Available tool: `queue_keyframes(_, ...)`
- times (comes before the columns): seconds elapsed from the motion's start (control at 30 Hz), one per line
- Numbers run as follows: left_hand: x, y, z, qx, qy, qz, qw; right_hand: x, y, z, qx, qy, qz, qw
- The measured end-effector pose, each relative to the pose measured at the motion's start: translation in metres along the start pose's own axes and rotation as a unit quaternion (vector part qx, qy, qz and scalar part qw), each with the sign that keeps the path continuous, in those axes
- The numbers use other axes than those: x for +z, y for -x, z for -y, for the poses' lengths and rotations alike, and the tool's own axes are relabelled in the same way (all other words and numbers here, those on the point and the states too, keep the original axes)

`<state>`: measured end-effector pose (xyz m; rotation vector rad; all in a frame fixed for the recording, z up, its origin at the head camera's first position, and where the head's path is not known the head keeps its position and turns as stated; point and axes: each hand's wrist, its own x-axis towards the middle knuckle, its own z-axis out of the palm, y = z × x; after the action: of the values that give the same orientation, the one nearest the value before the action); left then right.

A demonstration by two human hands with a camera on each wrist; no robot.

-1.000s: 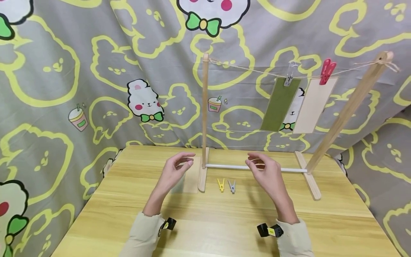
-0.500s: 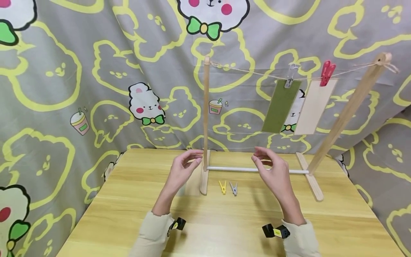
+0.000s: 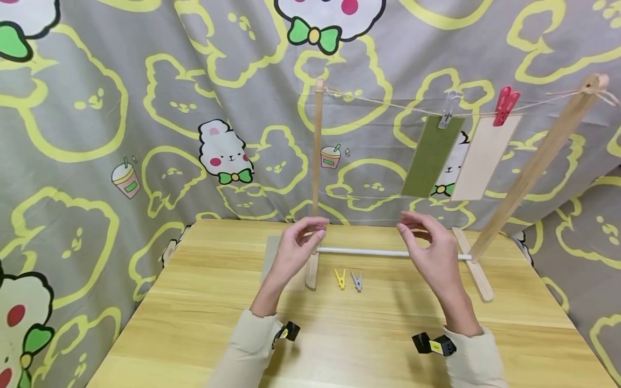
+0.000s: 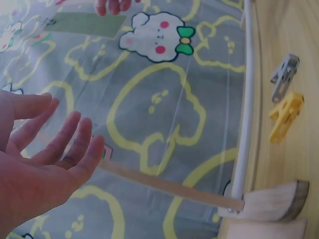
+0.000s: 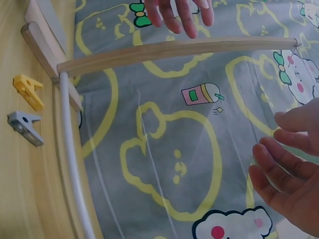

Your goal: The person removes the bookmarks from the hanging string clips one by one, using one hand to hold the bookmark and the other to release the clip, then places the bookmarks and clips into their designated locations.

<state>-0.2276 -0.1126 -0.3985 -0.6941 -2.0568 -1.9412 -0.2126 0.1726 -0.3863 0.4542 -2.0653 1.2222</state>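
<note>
My left hand hovers in front of the left post's lower end, fingers loosely curved and holding nothing. The right hand is likewise relaxed and raised over the table, its palm turned toward the left one. On the wood between them lie a yellow clothespin and a grey clothespin, side by side. Above, a string carries a green strip under a clear clip and a cream strip under a red clothespin. In the left wrist view, loosely bent left fingers show nothing between them.
A wooden frame stands at the back, with a left post, a right post and a low white rod. Flat sheets lie by its left foot, partly behind my left hand. A patterned curtain hangs behind the table.
Both hands have moved to the right, and the left one now overlaps the left post. The head view has shifted slightly. The clothespins and hanging strips stay in place.
</note>
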Motion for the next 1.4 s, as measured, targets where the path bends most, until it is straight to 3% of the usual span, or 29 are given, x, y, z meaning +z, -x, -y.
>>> queue_keyframes(0.27, 0.022, -0.013, -0.004, 0.044, 0.002, 0.011, 0.999, -0.02, -0.009, 0.007, -0.002, -0.029, -0.015, 0.999)
queue_keyframes(0.57, 0.036, -0.028, -0.009, 0.068, 0.023, 0.007, 0.9974, -0.032, -0.027, 0.009, -0.042, -0.008, -0.022, 0.999)
queue_keyframes(0.83, 0.053, -0.04, -0.003, 0.09, 0.054, 0.005, 0.9945, -0.041, -0.036, 0.01, -0.059, 0.006, -0.044, 0.997)
queue_keyframes(1.0, 0.062, -0.048, -0.005, 0.091, 0.052, -0.021, 0.9943, -0.048, -0.038, 0.011, -0.069, 0.017, -0.05, 0.996)
queue_keyframes(1.4, 0.08, -0.061, 0.005, 0.06, 0.031, -0.004, 0.9977, -0.061, -0.049, 0.024, -0.09, 0.036, -0.07, 0.993)
